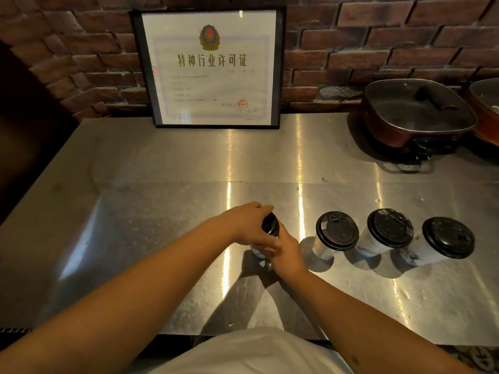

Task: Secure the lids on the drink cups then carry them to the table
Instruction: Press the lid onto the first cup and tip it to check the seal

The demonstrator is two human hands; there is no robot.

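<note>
Four paper drink cups with black lids stand in a row on the steel counter [162, 211]. The leftmost cup [258, 252] is mostly hidden by both hands. My left hand [247, 222] lies over its black lid [270, 225], fingers curled around the rim. My right hand [283, 252] wraps the cup's body from the right side. To the right stand three more cups, each with a lid on: one [336, 234], a second [388, 232] and a third [447, 238]. None of these three is touched.
A framed certificate [213, 68] leans against the brick wall at the back of the counter. An electric pot with a glass lid [415, 112] sits at the back right, a second pot [486, 112] beside it at the frame edge.
</note>
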